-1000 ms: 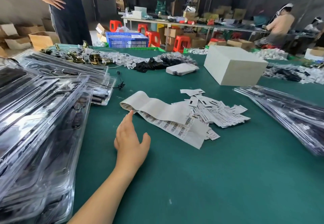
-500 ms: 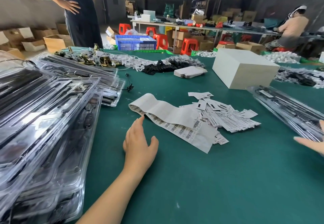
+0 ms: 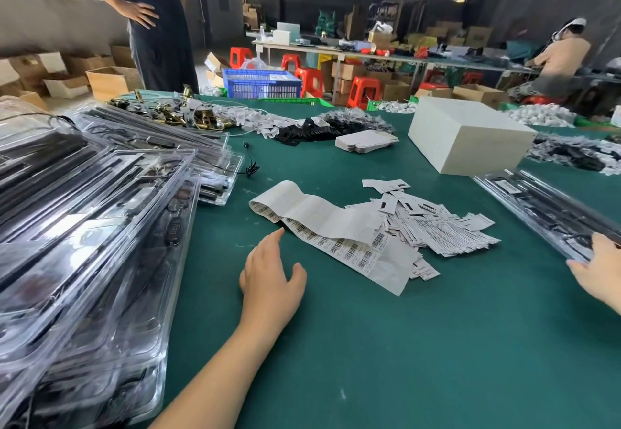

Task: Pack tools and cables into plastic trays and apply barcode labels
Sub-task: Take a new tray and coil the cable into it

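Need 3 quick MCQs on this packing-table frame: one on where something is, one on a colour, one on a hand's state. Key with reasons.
1. Where does the white box stand?
A. on the far right part of the table, beyond the loose labels
B. on the tray stack at left
C. on the floor by the stools

2. What colour is the table cover?
A. red
B. green
C. grey

3. What is the left hand doing?
A. gripping a tray
B. lying open with fingers stretched toward the barcode strip
C. lifting the white box

Answers:
1 A: the box sits on the table behind the pile of loose labels.
2 B: the cloth is dark green throughout.
3 B: the fingers are straight, holding nothing, the tip close to the barcode strip; the right hand is the one at the tray on the right.
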`<state>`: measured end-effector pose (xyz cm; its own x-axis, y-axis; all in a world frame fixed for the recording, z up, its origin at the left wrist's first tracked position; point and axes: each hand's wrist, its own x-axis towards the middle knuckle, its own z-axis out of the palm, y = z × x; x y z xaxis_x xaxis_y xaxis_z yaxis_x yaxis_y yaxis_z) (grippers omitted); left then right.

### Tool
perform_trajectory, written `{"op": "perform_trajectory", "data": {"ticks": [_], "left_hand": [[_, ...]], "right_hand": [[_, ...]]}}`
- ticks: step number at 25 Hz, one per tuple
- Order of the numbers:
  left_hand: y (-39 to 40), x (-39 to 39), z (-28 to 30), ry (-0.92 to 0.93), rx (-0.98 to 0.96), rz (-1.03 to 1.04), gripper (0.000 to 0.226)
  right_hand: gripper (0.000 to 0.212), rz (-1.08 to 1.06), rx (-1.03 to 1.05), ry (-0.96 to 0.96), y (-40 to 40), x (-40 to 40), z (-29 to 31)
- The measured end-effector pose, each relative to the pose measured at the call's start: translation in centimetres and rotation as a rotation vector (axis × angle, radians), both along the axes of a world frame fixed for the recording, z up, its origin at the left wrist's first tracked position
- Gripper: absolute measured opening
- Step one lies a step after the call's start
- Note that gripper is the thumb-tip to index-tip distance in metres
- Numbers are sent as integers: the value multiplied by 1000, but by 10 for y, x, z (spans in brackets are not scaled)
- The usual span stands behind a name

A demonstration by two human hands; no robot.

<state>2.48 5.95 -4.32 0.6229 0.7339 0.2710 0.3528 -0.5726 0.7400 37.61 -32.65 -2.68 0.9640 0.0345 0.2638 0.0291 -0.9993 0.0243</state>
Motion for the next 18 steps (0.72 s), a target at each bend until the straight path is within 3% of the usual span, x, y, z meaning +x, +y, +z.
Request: {"op": "perform_trajectory", "data": {"ticks": [2,4,6,9,11,13,15,18], "left_hand": [[0,1,0,11,-8,-5,61],[-1,2,0,28,-10,-15,59],[-1,1,0,30,-17,-25,56],[-3,-3,1,24,10,-79,47],[-9,-1,4,212,234,-92,40],[-18,6,12,549,422,-121,32],[-24,15,36,845,419,-196,28],[-17,32,91,1020,450,-346,18]], "right_hand": [[64,-29,-55,-70,35,-45,30],[64,142,-129,-177,87,-105,43],[58,403,47,-140,139,-159,45],[53,640,421,187,204,-216,24],[53,687,399,198,238,-241,3],[52,640,248,163,257,-251,-15],[50,594,215,181,261,-250,-22],[52,619,224,168,257,-249,-27]]}}
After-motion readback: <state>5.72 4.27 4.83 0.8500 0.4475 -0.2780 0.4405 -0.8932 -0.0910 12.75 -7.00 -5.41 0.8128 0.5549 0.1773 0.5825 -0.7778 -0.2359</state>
